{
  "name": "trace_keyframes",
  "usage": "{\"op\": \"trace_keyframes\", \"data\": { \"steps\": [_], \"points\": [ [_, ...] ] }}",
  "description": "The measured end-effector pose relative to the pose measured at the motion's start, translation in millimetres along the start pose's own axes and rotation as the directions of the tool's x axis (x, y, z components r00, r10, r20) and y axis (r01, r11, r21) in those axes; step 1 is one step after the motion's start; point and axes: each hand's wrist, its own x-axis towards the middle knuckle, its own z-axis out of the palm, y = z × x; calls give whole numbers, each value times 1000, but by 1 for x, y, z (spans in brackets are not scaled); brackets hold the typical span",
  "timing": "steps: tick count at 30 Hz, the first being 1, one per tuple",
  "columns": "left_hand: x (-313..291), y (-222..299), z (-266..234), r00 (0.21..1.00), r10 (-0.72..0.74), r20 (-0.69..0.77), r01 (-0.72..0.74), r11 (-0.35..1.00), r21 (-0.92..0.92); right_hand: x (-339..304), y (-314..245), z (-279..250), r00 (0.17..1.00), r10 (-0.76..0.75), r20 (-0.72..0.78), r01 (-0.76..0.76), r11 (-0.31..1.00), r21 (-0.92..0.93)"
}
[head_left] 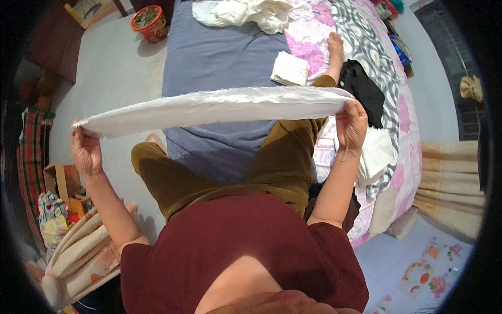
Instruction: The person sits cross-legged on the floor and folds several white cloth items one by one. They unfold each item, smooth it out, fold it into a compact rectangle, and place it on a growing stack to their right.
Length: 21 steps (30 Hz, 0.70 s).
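A long white cloth [209,107], folded or gathered into a band, is stretched between my two hands above my lap. My left hand [87,149] pinches its left end, out over the floor. Its right end is pinched by my right hand [351,125], held over the bed. Just beyond the band lies a folded white cloth [291,68] in a neat square. Black clothing [363,91] is heaped beside my right hand, and a crumpled white cloth [375,156] rests below it on the bed.
I sit on a bed with a blue-grey cover [209,52] and a pink-flowered sheet [400,172]. More white fabric [246,11] is piled at the far end. A red plant pot [149,24] stands on the floor; a beige patterned cloth [86,256] hangs at the lower left.
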Motion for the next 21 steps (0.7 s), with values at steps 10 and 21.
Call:
{"op": "trace_keyframes", "data": {
  "steps": [10,21],
  "points": [
    [-9,-6,5,992,-46,-114,46,999,4,-15,5,0,999,55,3,-54,997,-58],
    [-21,3,10,998,-63,6,64,994,-84,-20,18,-8,976,212,56,-198,962,-186]
  ]
}}
